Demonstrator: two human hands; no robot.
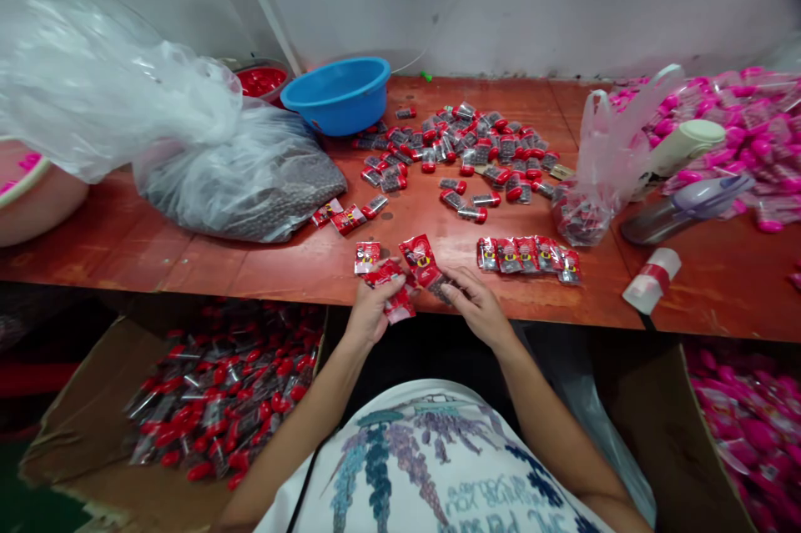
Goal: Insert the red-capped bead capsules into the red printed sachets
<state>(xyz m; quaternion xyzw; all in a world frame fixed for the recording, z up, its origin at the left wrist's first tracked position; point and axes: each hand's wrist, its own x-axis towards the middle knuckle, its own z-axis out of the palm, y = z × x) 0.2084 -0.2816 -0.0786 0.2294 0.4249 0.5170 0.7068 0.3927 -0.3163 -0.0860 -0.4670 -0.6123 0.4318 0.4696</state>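
Note:
My left hand [371, 306] is closed on several small red printed packets [390, 276] at the table's front edge. Just to its right, my right hand [476, 299] pinches the lower end of one red packet [421, 256], with dark contents showing near the fingers. Another small red packet [367, 254] lies flat on the table beyond the left hand. Right of my hands, several red packets [526, 253] lie in an overlapping row. Past my hands is a spread of small clear containers with red caps [476, 145], filled with dark grains.
A blue basin [341, 95] and a clear plastic bag of dark grains [250, 183] stand at left. At right are a tied bag [585, 212], a purple-lidded bottle [682, 208] and pink-capped containers [757, 141]. Below the table, a cardboard box [81, 433] holds red-capped containers.

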